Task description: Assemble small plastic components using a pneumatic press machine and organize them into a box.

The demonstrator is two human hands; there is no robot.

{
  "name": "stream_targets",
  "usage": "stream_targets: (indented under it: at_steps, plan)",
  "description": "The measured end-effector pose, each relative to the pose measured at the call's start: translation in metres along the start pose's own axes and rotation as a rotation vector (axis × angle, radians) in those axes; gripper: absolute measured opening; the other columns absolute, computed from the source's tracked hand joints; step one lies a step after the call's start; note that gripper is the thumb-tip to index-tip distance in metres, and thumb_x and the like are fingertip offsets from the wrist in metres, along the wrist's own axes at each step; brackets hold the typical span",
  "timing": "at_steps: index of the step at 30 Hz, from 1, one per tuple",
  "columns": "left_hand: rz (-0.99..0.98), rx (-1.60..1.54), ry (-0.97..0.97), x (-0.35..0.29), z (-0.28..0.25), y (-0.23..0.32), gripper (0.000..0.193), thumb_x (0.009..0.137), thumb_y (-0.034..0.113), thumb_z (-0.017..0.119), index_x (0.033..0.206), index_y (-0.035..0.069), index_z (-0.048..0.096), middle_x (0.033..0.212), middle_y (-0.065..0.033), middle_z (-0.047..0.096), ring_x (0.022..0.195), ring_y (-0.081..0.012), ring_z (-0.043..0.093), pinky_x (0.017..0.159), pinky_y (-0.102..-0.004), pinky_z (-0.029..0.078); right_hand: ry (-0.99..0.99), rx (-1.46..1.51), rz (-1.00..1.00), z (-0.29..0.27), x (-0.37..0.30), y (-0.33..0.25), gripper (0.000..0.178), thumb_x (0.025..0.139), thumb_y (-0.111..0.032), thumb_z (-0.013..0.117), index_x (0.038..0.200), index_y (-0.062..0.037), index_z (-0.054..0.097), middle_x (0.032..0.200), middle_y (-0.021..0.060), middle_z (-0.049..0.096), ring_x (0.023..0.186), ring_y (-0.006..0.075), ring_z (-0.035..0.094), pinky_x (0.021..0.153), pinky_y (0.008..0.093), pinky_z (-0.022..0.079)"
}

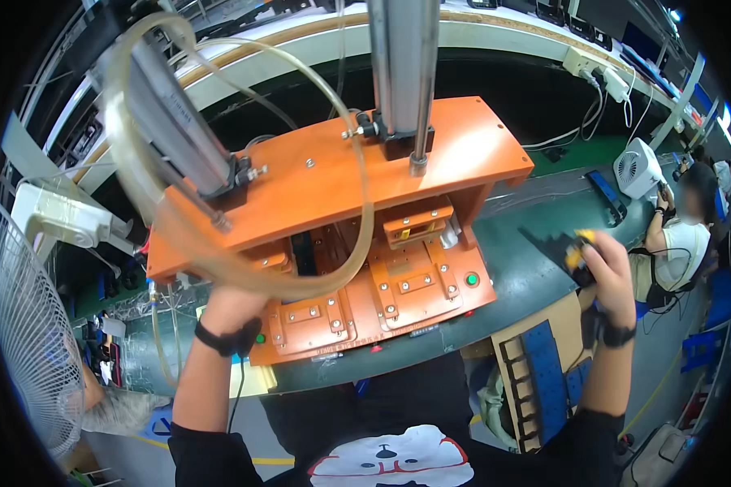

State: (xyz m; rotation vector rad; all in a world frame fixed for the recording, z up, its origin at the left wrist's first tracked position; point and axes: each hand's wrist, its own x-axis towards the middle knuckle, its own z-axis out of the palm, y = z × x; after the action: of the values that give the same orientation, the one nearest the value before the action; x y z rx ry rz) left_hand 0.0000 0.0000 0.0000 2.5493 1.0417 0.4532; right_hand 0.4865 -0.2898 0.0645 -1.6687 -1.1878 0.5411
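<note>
In front of me stands an orange pneumatic press [309,191] with two silver cylinders [404,65] on top. My left hand [237,302] reaches in at its left side, by the left orange fixture block [313,318]. The fingers of that hand are hidden behind a looping clear hose [367,231] and the press. To the right of the press, my right hand [612,280] is raised over the green bench, its fingers closed round a small yellow-and-black thing [577,253] whose kind I cannot make out. A second fixture block [418,286] sits near a green button [472,279].
An open cardboard box [512,334] with blue strips [547,381] stands below my right forearm. A wire-cage fan [36,333] is at the far left. On the right are a black bar-shaped part [606,198], a small white fan [638,168] and a seated person [681,243].
</note>
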Motion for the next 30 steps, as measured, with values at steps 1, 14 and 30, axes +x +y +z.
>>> stream_targets:
  at_steps: [1, 14, 30]
  plan:
    - [0.015, -0.049, 0.075, 0.000, -0.002, 0.019, 0.034, 0.086, 0.008, 0.065, 0.120, 0.005, 0.065, 0.108, -0.0199, 0.069, 0.107, -0.0292, 0.065, 0.087, -0.0366, 0.051, 0.020, 0.054, 0.017, 0.000, -0.020, -0.017, 0.030, 0.094, -0.024, 0.060, 0.106, 0.0030, 0.064, 0.083, 0.0032, 0.066, 0.063, 0.0100, 0.060, 0.055, 0.0240, 0.045]
    - [-0.186, -0.298, 0.600, -0.181, 0.030, 0.014, 0.028, 0.082, -0.007, 0.052, 0.106, -0.001, 0.065, 0.102, -0.0180, 0.066, 0.097, -0.0353, 0.063, 0.088, -0.0371, 0.048, -0.744, -0.169, -1.022, 0.255, -0.036, -0.114, 0.007, 0.084, -0.010, 0.063, 0.087, -0.0070, 0.058, 0.077, 0.0062, 0.059, 0.073, 0.0272, 0.060, 0.071, 0.0380, 0.046]
    - [-0.231, -0.392, 0.593, -0.213, 0.055, 0.002, 0.023, 0.083, -0.005, 0.057, 0.103, -0.001, 0.065, 0.101, -0.0185, 0.065, 0.094, -0.0358, 0.063, 0.085, -0.0384, 0.049, -0.438, -0.505, -0.800, 0.328, -0.010, -0.098, 0.060, 0.085, -0.037, 0.072, 0.125, 0.0037, 0.054, 0.117, 0.0245, 0.057, 0.117, 0.0437, 0.051, 0.105, 0.0516, 0.038]
